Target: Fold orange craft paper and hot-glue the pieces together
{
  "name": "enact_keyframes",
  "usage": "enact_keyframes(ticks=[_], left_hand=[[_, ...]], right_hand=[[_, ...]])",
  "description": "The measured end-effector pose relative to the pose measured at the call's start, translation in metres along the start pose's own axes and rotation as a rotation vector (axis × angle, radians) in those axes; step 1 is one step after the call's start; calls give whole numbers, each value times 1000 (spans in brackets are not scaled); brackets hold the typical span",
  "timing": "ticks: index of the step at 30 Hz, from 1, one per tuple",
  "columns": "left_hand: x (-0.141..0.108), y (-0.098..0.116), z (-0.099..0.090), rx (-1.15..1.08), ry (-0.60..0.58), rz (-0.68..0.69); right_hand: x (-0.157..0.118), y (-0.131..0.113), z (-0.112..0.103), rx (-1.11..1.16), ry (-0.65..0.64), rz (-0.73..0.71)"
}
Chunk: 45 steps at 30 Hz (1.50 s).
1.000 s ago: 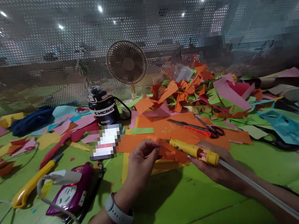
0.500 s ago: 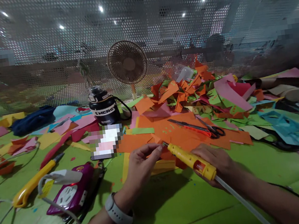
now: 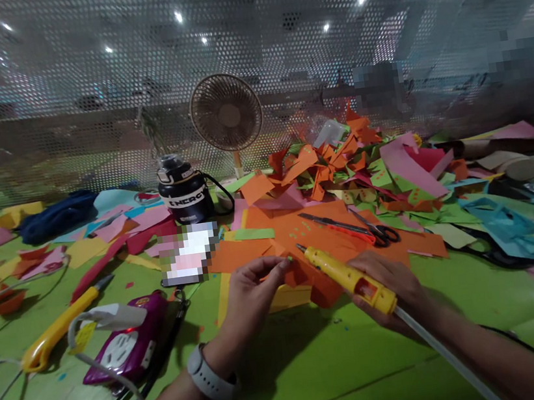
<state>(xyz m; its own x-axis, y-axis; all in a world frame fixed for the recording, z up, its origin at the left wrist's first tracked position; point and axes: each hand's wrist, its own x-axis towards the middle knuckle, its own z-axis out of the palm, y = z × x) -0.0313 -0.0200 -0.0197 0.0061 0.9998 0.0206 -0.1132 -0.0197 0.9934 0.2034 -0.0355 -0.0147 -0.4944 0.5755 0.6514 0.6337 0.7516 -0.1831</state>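
Observation:
My right hand (image 3: 389,282) is wrapped around a yellow glue gun (image 3: 351,277), with its white cord trailing toward the lower right. The gun's metal tip points up and left, a short gap from my left fingertips. Thumb and forefinger of my left hand (image 3: 256,286) are pinched together over the orange paper (image 3: 295,229); a tiny greenish bit shows at the fingertips, too small to name. Yellow paper (image 3: 287,298) lies under the orange sheets, partly hidden by my left hand. Beyond my right hand, scissors (image 3: 384,234) and a red-and-black cutting tool (image 3: 344,229) rest on the paper.
A purple power strip (image 3: 144,331), a second yellow tool (image 3: 60,329) with a metal tip, and cords lie at left. A phone (image 3: 192,252), black bottle (image 3: 185,194) and fan (image 3: 226,112) stand ahead. Paper scraps (image 3: 321,160) pile up at the back right.
My right hand has drawn the glue gun slightly right and down, so its tip has come away from my left fingertips. My left hand has stayed in nearly the same place.

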Motion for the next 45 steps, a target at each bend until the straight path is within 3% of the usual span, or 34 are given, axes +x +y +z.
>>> enact_keyframes(ticks=[4,9,11,16,19,28,33,36,39,43,45], left_hand=[[2,-5,-2,8,-3,11],[4,-8,-2,32,12,-6],[4,-8,-2,33,13,-12],[2,-5,-1,65,10,-17],[2,-6,-2,67,8,-26],[3,-8,-5,70,-1,-43],[2,-5,-3,57,-19,-51],[0,-3,0,71,-34,-34],[-2,-1,3,90,-62,-10],[-3,-1,5,58,-136,-5],[-3,-1,5,49,-183,-1]], right_hand=[[13,13,-18,-124,68,186],[15,53,-47,-140,-247,513],[5,69,-53,-148,-277,551],[-29,98,-51,-296,-66,454],[-41,107,-46,-362,-9,357],[-50,110,-45,-379,-106,373],[-49,115,-53,-345,-280,326],[-35,106,-64,-332,-232,351],[-7,74,-65,-202,-92,428],[36,14,-41,191,-194,340],[50,-7,-23,274,-248,263]])
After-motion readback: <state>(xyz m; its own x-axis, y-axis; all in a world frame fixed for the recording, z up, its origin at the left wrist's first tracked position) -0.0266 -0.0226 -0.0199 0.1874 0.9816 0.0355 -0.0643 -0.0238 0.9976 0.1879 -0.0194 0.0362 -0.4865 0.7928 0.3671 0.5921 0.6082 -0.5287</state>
